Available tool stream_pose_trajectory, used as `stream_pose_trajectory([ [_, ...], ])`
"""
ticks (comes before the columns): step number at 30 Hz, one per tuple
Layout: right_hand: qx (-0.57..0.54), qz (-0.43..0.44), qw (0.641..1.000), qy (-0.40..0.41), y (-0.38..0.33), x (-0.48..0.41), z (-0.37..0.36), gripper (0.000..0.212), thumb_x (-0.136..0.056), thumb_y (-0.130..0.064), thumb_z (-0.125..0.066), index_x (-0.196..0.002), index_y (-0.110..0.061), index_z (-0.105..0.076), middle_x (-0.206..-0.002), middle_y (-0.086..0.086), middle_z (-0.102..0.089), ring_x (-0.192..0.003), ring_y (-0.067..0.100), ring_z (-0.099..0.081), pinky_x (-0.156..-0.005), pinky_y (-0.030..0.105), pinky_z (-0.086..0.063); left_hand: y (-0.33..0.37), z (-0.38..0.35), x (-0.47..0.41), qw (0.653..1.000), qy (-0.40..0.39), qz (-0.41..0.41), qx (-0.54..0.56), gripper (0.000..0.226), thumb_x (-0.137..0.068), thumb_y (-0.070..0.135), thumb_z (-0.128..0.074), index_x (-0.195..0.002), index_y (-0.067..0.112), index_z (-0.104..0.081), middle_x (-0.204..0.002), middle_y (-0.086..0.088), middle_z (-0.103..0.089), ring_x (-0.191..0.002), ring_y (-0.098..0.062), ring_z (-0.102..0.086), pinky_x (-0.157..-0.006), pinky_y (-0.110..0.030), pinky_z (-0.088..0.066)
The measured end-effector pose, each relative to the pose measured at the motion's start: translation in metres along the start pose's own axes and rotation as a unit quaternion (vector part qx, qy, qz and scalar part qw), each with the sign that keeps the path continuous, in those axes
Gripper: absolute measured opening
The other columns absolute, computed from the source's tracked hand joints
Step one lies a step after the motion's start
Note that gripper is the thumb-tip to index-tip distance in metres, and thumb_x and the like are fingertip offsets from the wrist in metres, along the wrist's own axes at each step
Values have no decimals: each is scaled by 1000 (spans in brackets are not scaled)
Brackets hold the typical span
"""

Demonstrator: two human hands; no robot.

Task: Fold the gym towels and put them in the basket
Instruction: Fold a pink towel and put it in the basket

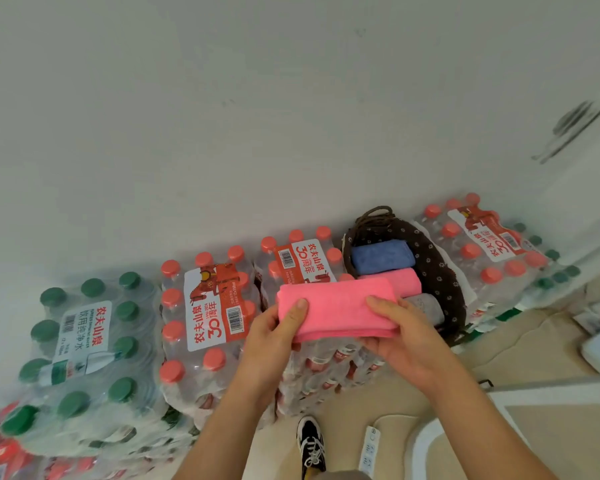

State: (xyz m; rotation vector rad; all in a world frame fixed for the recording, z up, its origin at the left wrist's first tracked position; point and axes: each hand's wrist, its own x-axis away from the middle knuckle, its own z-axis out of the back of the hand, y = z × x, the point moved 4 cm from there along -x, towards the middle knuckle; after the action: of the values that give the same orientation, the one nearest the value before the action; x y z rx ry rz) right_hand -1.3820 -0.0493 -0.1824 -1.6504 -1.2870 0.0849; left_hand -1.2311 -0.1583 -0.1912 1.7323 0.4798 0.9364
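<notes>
While our left hand [274, 336] and right hand [400, 336] grip the folded pink towel [336, 306] at its ends, we hold it just beside the basket [440, 268], where three folded towels lie.

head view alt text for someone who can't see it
The left hand and right hand hold a folded pink towel above shrink-wrapped packs of water bottles, next to a dark basket holding a blue towel, a second pink towel and a grey towel.
</notes>
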Motion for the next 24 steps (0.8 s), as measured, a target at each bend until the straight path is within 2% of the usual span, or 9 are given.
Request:
stream_pose_trajectory([
  [1, -7, -2, 1000, -4, 1, 5, 4, 40, -78, -9, -64, -118, -6, -60, -105, 14, -70, -97, 24, -67, -85, 41, -57, 0, -4, 1, 1000, -2, 7, 13, 27, -85, 39, -63, -99, 17, -71, -84, 4, -71, -77, -8, -62, -71, -28, -49],
  [5, 5, 10, 999, 50, -8, 15, 35, 41, -77, -8, -66, -116, -3, -56, -92, 10, -68, -76, 17, -67, -58, 28, -57, 0, -25, -4, 999, -20, 7, -44, 21, -86, 36, -67, -95, 19, -74, -93, -8, -73, -86, -23, -67, -83, -44, -54],
  [8, 33, 39, 991, 127, -27, 9, 68, 37, -74, -15, -72, -107, -8, -58, -78, 3, -64, -58, 9, -58, -42, 19, -46, 0, -54, -20, 988, -51, -3, -147, 20, -89, 36, -64, -96, 19, -70, -88, -10, -72, -73, -19, -66, -77, -51, -56],
  [10, 66, 47, 983, 167, -39, -3, 92, 33, -77, -20, -73, -106, -8, -61, -67, -2, -60, -50, 8, -50, -34, 17, -34, 0, -78, -40, 979, -53, -25, -197, 24, -91, 35, -61, -106, 17, -65, -92, -9, -70, -78, -18, -66, -76, -52, -55],
  [13, 89, 52, 972, 211, -56, -30, 123, 32, -83, -23, -72, -110, -10, -62, -67, 1, -55, -49, 10, -44, -35, 17, -31, -1, -114, -75, 958, -23, -49, -282, 45, -91, 34, -55, -131, 20, -43, -114, -4, -61, -95, -26, -64, -86, -43, -52],
  [16, 107, 64, 963, 240, -74, -66, 147, 30, -85, -14, -70, -114, -9, -59, -85, 10, -62, -55, 13, -51, -46, 23, -43, -4, -144, -108, 922, -12, -66, -382, 53, -96, 22, -45, -143, 24, -22, -99, -7, -62, -89, -29, -62, -76, -34, -45],
  [18, 127, 67, 955, 261, -81, -90, 159, 29, -86, -6, -67, -114, -11, -57, -99, 17, -63, -56, 16, -56, -49, 25, -48, -4, -159, -126, 889, -23, -62, -453, 54, -96, 15, -40, -145, 25, -18, -90, -7, -62, -85, -29, -60, -68, -31, -37],
  [22, 204, 80, 933, 285, -81, -128, 166, 29, -88, -7, -63, -113, -17, -53, -104, 14, -59, -57, 18, -60, -52, 26, -51, -10, -174, -154, 820, -37, -35, -570, 64, -88, 2, -36, -145, 26, -20, -109, -17, -63, -96, -35, -62, -75, -37, -42],
  [24, 239, 83, 924, 287, -77, -140, 168, 27, -89, -9, -62, -110, -21, -51, -99, 11, -59, -58, 17, -62, -55, 30, -55, -13, -178, -165, 799, -37, -38, -599, 64, -87, 1, -37, -144, 25, -21, -113, -17, -60, -97, -35, -62, -77, -37, -43],
])
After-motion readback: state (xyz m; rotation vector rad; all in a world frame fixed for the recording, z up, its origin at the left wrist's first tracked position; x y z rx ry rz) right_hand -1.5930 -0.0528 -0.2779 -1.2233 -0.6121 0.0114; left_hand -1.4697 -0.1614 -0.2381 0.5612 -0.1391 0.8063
